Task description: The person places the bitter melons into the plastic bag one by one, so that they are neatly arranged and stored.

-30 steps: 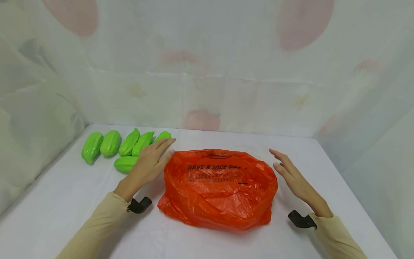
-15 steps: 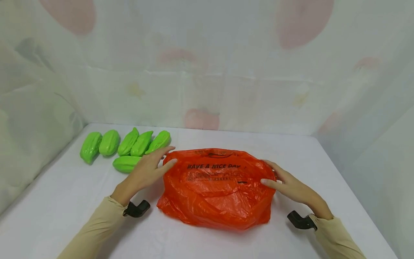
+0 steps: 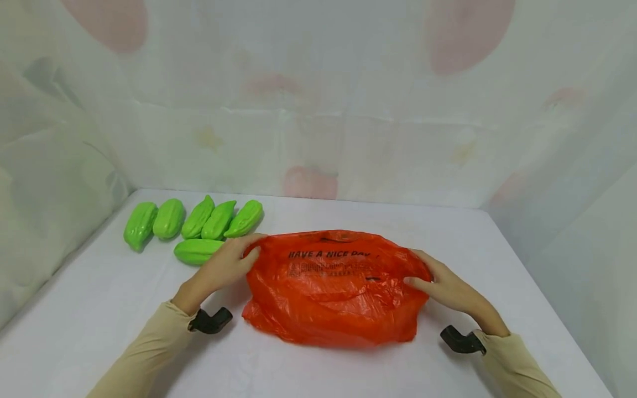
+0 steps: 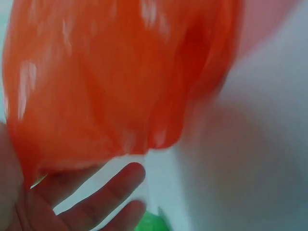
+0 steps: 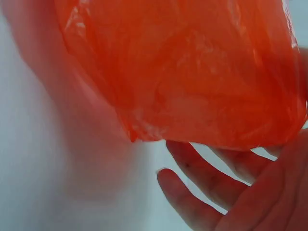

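An orange plastic bag (image 3: pixel 333 287) printed "HAVE A NICE DAY" lies crumpled on the white table (image 3: pixel 99 309). My left hand (image 3: pixel 244 251) holds its upper left corner, thumb on top and fingers behind the film. In the left wrist view the bag (image 4: pixel 110 72) hangs over my straight fingers (image 4: pixel 91 202). My right hand (image 3: pixel 418 271) pinches the bag's right edge, thumb on the front. In the right wrist view the bag (image 5: pixel 192 72) covers my palm above the fingers (image 5: pixel 207 192). Several green gourd-shaped fruits (image 3: pixel 199 218) lie just left of my left hand.
One green fruit (image 3: pixel 196 251) lies nearest, almost touching my left hand; a sliver of green fruit (image 4: pixel 151 224) shows in the left wrist view. A pale patterned cloth backdrop (image 3: pixel 318 110) closes off the back and both sides. Black camera mounts (image 3: pixel 211 320) sit at my wrists.
Both hands have come in from beside the bag and taken hold of its left and right edges. The bag's upper edge has bunched up slightly. The green fruits have not moved.
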Demonstrator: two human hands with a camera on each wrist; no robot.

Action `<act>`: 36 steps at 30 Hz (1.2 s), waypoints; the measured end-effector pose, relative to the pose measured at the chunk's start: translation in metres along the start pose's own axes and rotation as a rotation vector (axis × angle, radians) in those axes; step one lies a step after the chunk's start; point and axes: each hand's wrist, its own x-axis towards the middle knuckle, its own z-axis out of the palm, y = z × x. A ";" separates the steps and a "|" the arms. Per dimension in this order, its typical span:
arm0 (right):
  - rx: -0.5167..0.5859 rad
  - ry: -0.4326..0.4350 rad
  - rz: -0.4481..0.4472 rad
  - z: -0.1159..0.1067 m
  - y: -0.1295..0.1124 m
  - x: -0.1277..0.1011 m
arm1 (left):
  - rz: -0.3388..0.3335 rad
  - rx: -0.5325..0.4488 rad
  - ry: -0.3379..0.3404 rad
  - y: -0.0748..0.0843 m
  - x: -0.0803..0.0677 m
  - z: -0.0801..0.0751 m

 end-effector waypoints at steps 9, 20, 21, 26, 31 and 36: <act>0.066 0.021 0.039 0.003 -0.004 -0.010 | -0.033 -0.054 0.211 0.004 -0.008 0.017; 0.134 0.035 0.030 0.024 -0.004 -0.024 | -0.108 -0.091 0.206 0.012 -0.017 0.019; 0.130 0.068 0.019 0.027 -0.004 -0.025 | -0.120 -0.108 0.184 0.013 -0.018 0.019; 0.133 0.196 -0.014 0.038 -0.005 -0.021 | -0.139 -0.150 0.121 0.015 -0.019 0.021; 0.165 0.233 -0.038 0.045 0.000 -0.019 | -0.122 -0.170 0.103 0.013 -0.020 0.022; 0.172 0.249 -0.020 0.048 0.003 -0.019 | -0.111 -0.187 0.096 0.011 -0.021 0.017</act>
